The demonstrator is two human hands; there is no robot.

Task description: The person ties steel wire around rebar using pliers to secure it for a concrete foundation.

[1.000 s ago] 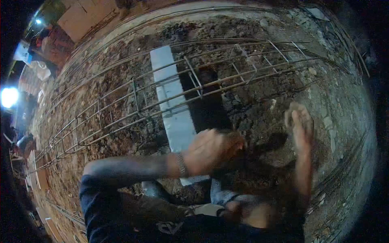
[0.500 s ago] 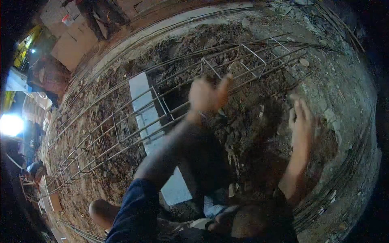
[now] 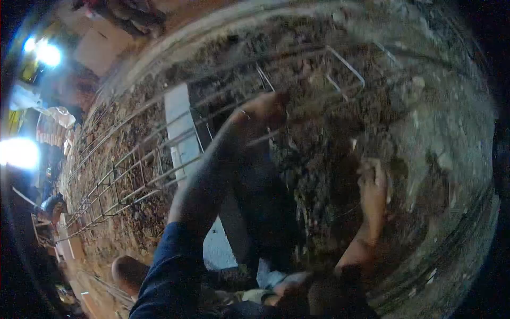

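Observation:
My left hand (image 3: 261, 112) reaches over a long rebar cage (image 3: 130, 201) made of thin steel bars tied with square stirrups. Its fingers look closed around one of the bars, though motion blurs them. Under the cage and beside my left forearm lies a pale rectangular slab (image 3: 179, 114), partly hidden by that arm. My right hand (image 3: 373, 181) hangs over the dark soil to the right, apart from the cage. Its fingers are loosely bent and spread, with nothing visible in them.
Rough, lumpy soil (image 3: 324, 159) surrounds the cage. Loose thin rods (image 3: 446, 255) lie along the right edge. A person's legs (image 3: 130, 18) show at the top left. Bright lamps (image 3: 20, 153) glare at the left. My own knee (image 3: 129, 274) shows at the bottom.
My left hand has lowered and closed onto a bar. The cage has shifted relative to the slab. My right hand has moved down and left, and the view has tilted slightly.

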